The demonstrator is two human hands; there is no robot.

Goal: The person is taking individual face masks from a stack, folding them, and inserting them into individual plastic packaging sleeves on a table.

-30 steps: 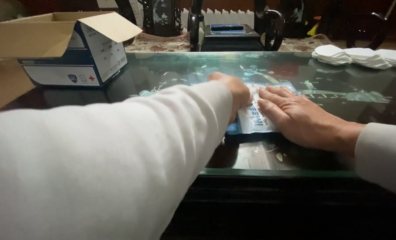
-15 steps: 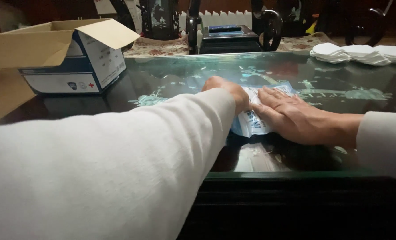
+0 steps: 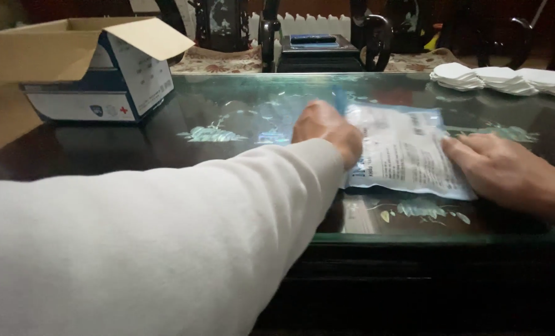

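- My left hand (image 3: 326,127) is curled at the left edge of a flat plastic packet (image 3: 405,149), knuckles up; the fingers are hidden under the hand, so I think they pinch the packet's edge, but I cannot tell for sure.
- My left sleeve (image 3: 165,236), pale and wide, fills the lower left of the view.
- My right hand (image 3: 507,171) lies open and flat, fingers spread, pressing on the packet's right edge.
- The packet, white and pale blue with print on it, lies flat on the glass-topped table (image 3: 227,155) between my two hands, near the front edge.
- An open cardboard box (image 3: 90,68) in white and blue stands at the far left of the table, well apart from the packet.
- Stacks of white round pads (image 3: 495,78) sit at the far right.
- A dark ornate stand (image 3: 318,50) rises behind the table's far edge.
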